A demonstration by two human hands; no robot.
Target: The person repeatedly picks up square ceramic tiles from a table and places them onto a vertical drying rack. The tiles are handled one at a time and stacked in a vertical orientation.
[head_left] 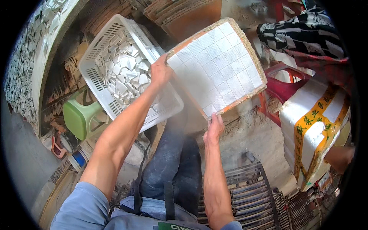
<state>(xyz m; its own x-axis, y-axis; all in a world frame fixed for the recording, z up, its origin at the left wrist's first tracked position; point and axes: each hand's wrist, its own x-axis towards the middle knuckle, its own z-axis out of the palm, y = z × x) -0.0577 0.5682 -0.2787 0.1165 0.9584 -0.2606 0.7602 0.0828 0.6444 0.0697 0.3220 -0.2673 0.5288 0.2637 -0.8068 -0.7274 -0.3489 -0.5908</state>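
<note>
A square board point(253, 48) with rough, crusted edges is tilted in front of me, carrying a grid of white square tiles point(220, 63). My left hand point(161, 71) is closed on its left corner, fingers partly hidden behind it. At the near corner, my right hand point(214, 128) pinches the orange edge with the thumb on top. Just left of the board stands a white plastic crate point(97, 40) with slotted walls. Loose white tile pieces point(126, 65) lie heaped in it, and my left forearm passes over its near side.
A green stool point(75, 119) is left of the crate; a dark red stool point(278, 82) stands right of the board. Nearby is a taped white foam box point(289, 122). Brown boards point(191, 17) are stacked at the back. A slatted rack point(249, 191) lies beside my legs. Another person's patterned clothing point(306, 34) shows at right.
</note>
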